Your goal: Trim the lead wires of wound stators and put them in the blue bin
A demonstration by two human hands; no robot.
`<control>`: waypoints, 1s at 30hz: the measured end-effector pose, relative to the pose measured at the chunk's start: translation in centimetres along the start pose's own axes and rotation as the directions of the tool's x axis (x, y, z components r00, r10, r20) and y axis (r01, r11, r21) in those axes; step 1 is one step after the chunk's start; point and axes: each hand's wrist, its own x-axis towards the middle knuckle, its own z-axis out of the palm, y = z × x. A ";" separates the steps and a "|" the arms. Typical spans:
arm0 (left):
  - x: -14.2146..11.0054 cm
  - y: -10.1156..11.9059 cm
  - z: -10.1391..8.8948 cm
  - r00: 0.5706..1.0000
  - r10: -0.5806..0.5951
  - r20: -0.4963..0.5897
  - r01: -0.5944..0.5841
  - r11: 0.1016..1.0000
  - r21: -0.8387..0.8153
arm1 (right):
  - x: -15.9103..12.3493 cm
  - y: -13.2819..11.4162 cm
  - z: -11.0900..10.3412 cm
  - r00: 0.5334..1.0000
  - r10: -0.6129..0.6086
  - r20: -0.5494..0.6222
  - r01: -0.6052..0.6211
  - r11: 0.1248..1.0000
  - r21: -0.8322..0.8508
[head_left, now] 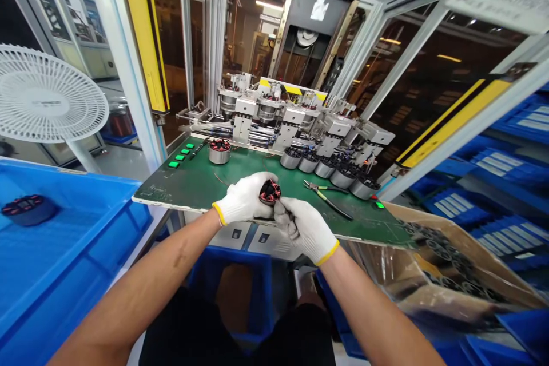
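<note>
Two gloved hands, the left hand (242,199) and right hand (303,229), clench their grip on one wound stator (270,192); five more stators (325,169) (silver-cased) line the green tabletop (184,183).

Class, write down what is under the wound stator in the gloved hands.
Beneath the stator, the gloved left hand and right hand cover its underside; the green bench top lies lower, its patch directly below hidden.

White pedestal fan (45,94), lit factory hall (253,28) beyond
</note>
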 end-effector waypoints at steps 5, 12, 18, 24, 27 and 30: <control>-0.3 0.4 -0.4 0.999 -0.032 0.011 0.032 0.999 -0.011 | -1.0 -0.4 -2.9 0.933 -0.358 -0.038 0.246 0.712 -0.657; -0.2 -0.3 0.0 1.000 0.015 0.002 -0.015 0.999 -0.030 | 0.6 -1.0 -1.6 0.993 -0.120 -0.017 0.110 0.951 -0.288; -0.2 -0.5 0.1 0.999 0.027 0.017 -0.027 0.999 -0.046 | -2.7 0.7 1.3 0.995 -0.054 -0.083 0.056 0.998 0.023; -0.1 -0.5 -0.5 0.992 0.108 0.069 -0.101 0.990 -0.094 | -3.4 0.3 1.3 0.948 -0.261 -0.180 0.057 0.699 -0.713; 0.0 -0.5 -0.9 0.981 0.151 0.126 -0.138 0.985 -0.107 | -2.9 1.0 1.8 0.985 -0.137 -0.108 0.126 0.987 -0.098; 0.0 -0.5 -1.2 0.967 0.191 0.168 -0.172 0.977 -0.126 | -3.1 1.6 3.4 0.991 -0.097 0.097 0.019 0.799 0.601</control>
